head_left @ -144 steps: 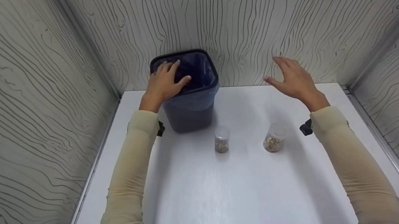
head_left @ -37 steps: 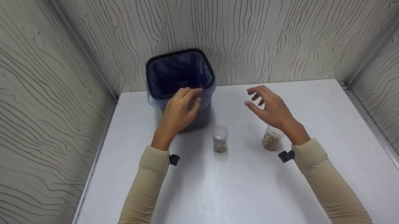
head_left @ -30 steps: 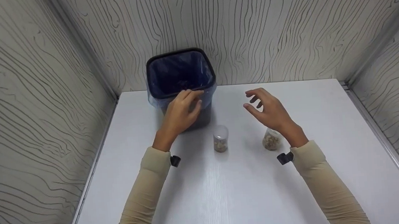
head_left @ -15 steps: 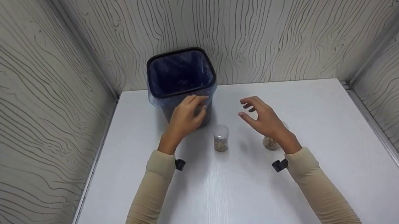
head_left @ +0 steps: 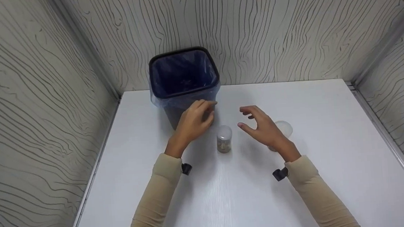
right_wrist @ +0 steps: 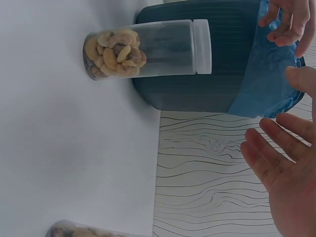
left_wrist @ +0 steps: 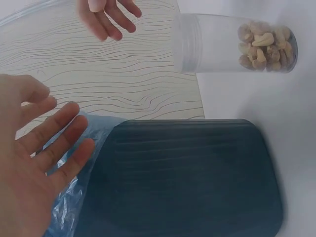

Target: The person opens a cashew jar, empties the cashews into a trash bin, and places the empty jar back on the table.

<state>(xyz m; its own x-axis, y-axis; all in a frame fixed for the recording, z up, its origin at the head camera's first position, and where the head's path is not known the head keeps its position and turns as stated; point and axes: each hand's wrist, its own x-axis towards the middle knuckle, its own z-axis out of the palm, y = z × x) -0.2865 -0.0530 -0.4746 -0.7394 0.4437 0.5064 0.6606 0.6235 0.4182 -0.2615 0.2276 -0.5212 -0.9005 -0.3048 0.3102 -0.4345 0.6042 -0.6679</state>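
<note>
A clear jar with a whitish lid stands upright mid-table, its lower part holding nuts that look like cashews. In the left wrist view this jar appears sideways, as does the jar in the right wrist view. My left hand hovers up and left of it, fingers loosely bent and holding nothing. To its right is my right hand, fingers spread and gently curved around air. Behind the right wrist, a second jar is mostly hidden; its pale top shows. Neither hand touches a jar.
A dark waste bin with a blue plastic liner stands against the back wall, left of centre, partly behind the left hand. Wood-patterned walls enclose the white table at the back and sides.
From over the bin and near the back wall, both hands have come toward the front and closer together, nearing the middle jar. The right wrist now covers much of the second jar. The jars stay put.
</note>
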